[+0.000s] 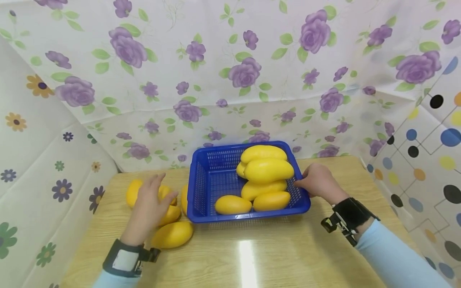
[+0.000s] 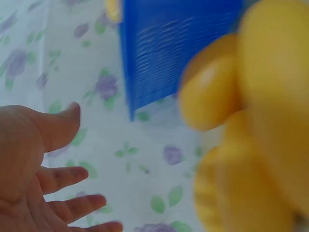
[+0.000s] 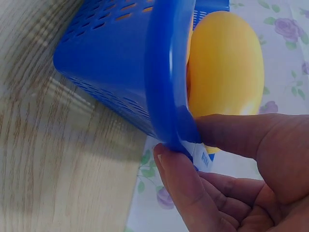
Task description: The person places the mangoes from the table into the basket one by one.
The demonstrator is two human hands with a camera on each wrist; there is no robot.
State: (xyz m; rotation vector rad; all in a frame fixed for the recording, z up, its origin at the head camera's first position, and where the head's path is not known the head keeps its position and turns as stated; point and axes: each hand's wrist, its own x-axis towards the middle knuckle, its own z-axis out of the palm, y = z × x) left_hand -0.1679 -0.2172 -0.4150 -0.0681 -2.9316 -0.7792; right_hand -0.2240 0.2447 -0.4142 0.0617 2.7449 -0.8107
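A blue plastic basket (image 1: 248, 217) with slotted walls stands in the middle of the table and holds several yellow mangoes (image 1: 269, 171), mostly stacked along its right side. My right hand (image 1: 321, 183) pinches the basket's right rim between thumb and fingers; the right wrist view shows this grip closely on the blue rim (image 3: 161, 72). Left of the basket, my left hand (image 1: 147, 208) hovers over a group of loose mangoes (image 1: 173, 235), partly covering them. In the left wrist view its fingers (image 2: 77, 208) are spread and hold nothing, with mangoes (image 2: 212, 92) off to the side.
Wood-grain table (image 1: 223, 260) lies under everything. Behind it rises a flowered sheet (image 1: 216, 80), close to the basket's back edge. Patterned sheets also hang at the left and right sides. One loose mango (image 1: 184, 199) lies right against the basket's left wall.
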